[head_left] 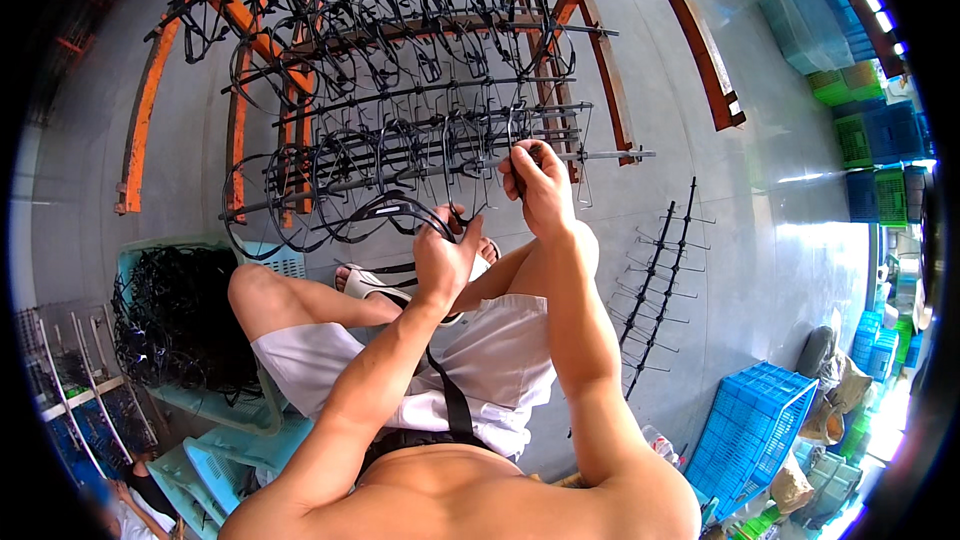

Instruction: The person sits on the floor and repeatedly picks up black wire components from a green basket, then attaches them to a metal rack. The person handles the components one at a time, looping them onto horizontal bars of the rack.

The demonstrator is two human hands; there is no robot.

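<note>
My left hand is closed, its fingers wrapped round a thin black curved frame that loops out to the left. Higher and to the right, my right hand is pinched beside a horizontal bar with wire hooks. Something dark shows at its fingertips, too small to name. Several black looped frames hang from the hooks of this bar, to the left of my hands. Behind it, more hooked bars run across an orange metal rack, thick with the same black parts.
At my left stands a pale green crate heaped with black parts. Two loose hooked bars lie on the grey floor to my right. A blue crate sits at lower right; stacked crates line the right side. Another person shows at lower left.
</note>
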